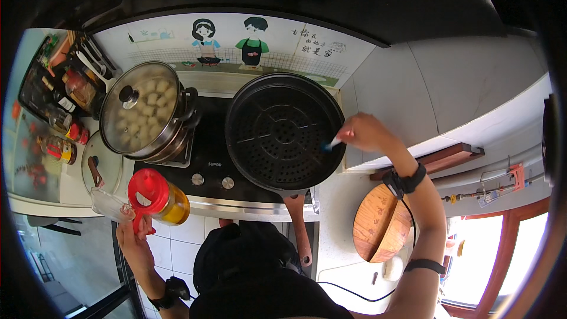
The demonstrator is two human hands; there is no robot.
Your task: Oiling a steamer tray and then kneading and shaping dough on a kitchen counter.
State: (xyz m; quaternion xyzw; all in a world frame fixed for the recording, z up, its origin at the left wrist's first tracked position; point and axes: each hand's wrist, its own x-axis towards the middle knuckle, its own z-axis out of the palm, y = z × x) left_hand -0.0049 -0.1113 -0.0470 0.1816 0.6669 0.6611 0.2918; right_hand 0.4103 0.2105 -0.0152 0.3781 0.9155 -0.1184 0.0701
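At the lower left, my left hand (135, 237) grips the red handle of an oil jug (175, 204) that holds yellow oil; a clear plastic piece (110, 206) is beside its red top. My right hand (365, 133) is over the right rim of a black frying pan (283, 133), with its fingers closed on a small brush (332, 144) whose bluish tip is at the pan's inner surface. The pan sits on the right side of the black stove, its brown handle (299, 230) towards me. Its inside shows a pattern of dark dots and lines.
A steamer pot (184, 128) with white pieces under its glass lid (146, 79) stands on the left burner. Left of it are another glass lid (84, 164), jars and bottles (62, 99). A round wooden lid (367, 230) lies on the right counter. A cable (359, 297) hangs near my right arm.
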